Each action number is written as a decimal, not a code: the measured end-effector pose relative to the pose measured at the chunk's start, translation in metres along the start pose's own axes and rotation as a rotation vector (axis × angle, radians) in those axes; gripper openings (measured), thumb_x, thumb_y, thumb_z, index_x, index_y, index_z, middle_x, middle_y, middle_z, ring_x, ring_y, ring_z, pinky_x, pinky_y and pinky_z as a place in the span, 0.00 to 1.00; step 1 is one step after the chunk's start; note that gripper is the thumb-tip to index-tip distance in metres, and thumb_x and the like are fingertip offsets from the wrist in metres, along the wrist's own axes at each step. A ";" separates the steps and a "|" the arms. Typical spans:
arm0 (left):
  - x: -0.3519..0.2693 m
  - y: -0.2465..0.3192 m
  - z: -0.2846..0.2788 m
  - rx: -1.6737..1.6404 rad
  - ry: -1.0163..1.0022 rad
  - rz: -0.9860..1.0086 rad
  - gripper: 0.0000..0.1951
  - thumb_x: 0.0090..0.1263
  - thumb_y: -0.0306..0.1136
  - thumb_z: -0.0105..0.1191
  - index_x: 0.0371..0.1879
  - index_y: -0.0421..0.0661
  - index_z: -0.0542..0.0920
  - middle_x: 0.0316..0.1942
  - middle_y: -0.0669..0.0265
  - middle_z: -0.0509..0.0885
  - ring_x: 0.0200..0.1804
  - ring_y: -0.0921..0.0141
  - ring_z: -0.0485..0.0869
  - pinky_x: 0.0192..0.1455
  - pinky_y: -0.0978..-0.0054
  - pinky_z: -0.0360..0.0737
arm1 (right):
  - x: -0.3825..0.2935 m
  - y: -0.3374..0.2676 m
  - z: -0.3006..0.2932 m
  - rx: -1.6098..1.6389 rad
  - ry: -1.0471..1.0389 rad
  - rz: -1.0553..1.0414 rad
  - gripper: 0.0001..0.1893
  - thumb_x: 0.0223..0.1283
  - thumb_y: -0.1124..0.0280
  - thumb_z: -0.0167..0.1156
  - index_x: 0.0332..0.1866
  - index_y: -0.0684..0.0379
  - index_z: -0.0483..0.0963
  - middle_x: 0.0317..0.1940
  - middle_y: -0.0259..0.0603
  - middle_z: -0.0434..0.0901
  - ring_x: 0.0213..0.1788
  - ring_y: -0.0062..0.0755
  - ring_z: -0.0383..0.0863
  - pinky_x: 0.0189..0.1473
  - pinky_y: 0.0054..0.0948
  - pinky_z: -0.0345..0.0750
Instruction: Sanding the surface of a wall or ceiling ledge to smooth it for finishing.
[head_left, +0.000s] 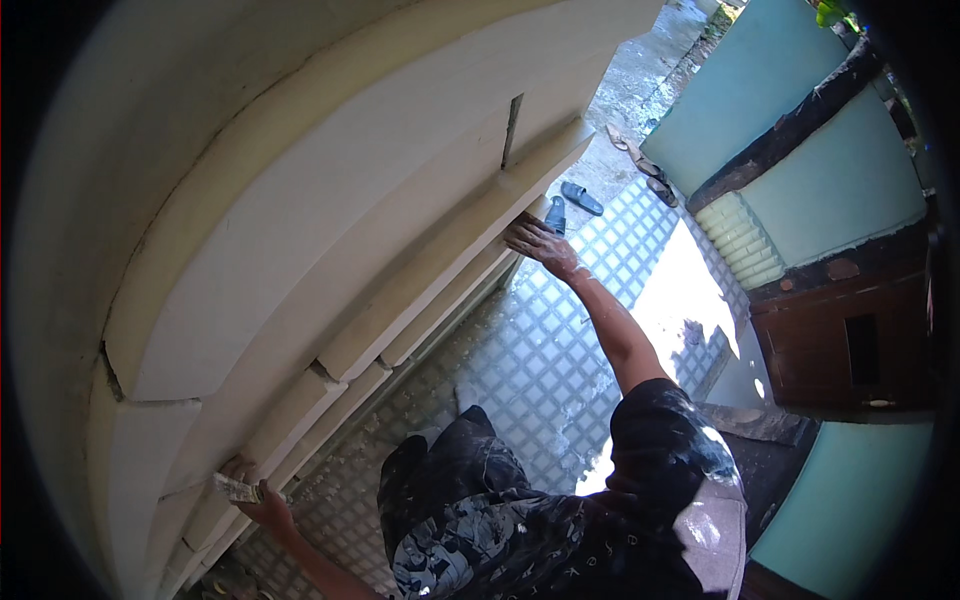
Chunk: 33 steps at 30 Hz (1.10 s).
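At the lower left, my left hand (271, 516) grips a flat, pale-smeared hand tool (238, 489), whose exact kind I cannot make out. The tool lies against the cream stepped moulding (420, 300) that crosses the view diagonally. Higher up and to the right, my right hand (541, 244) rests with extended fingers on the lower ledge near the moulding's far end. White dust or filler coats that hand and wrist. Open joints break the moulding, among them a gap (328, 370) in its middle steps and a dark slot (511, 131) near the far end.
Patterned floor tiles (540, 337) lie below, with pale dust and a bright sun patch. Dark slippers (581, 198) and sandals (660, 190) sit beyond my right hand. A brown wooden door (810, 345) and turquoise wall (832, 157) stand on the right.
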<state>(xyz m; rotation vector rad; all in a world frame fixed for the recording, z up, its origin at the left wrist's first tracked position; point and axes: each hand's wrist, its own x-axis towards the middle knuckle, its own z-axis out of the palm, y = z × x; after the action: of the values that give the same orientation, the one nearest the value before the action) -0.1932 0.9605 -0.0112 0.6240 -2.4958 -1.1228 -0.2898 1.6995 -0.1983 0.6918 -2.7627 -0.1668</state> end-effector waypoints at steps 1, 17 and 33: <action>-0.001 -0.002 0.001 0.007 0.012 -0.001 0.36 0.69 0.19 0.55 0.74 0.34 0.53 0.70 0.46 0.67 0.69 0.54 0.72 0.71 0.58 0.72 | -0.001 0.004 0.002 -0.011 -0.040 0.241 0.30 0.67 0.75 0.49 0.74 0.41 0.68 0.71 0.38 0.71 0.75 0.43 0.68 0.74 0.38 0.71; 0.002 -0.017 0.010 0.071 0.094 0.058 0.42 0.66 0.18 0.56 0.77 0.34 0.47 0.70 0.42 0.65 0.71 0.51 0.70 0.73 0.57 0.70 | 0.001 0.014 -0.001 -0.006 -0.037 0.261 0.25 0.68 0.70 0.49 0.71 0.55 0.70 0.68 0.40 0.74 0.72 0.41 0.70 0.81 0.41 0.60; -0.009 -0.014 0.017 0.126 0.083 0.156 0.49 0.61 0.15 0.57 0.80 0.42 0.43 0.78 0.45 0.52 0.78 0.50 0.58 0.80 0.52 0.59 | 0.013 -0.037 -0.001 0.095 -0.002 0.257 0.29 0.65 0.74 0.48 0.72 0.46 0.70 0.69 0.36 0.73 0.74 0.38 0.69 0.75 0.36 0.69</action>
<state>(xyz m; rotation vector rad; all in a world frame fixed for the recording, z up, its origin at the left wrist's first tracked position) -0.1904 0.9673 -0.0339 0.4885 -2.5086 -0.8718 -0.2843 1.6612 -0.2009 0.3524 -2.8436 0.0176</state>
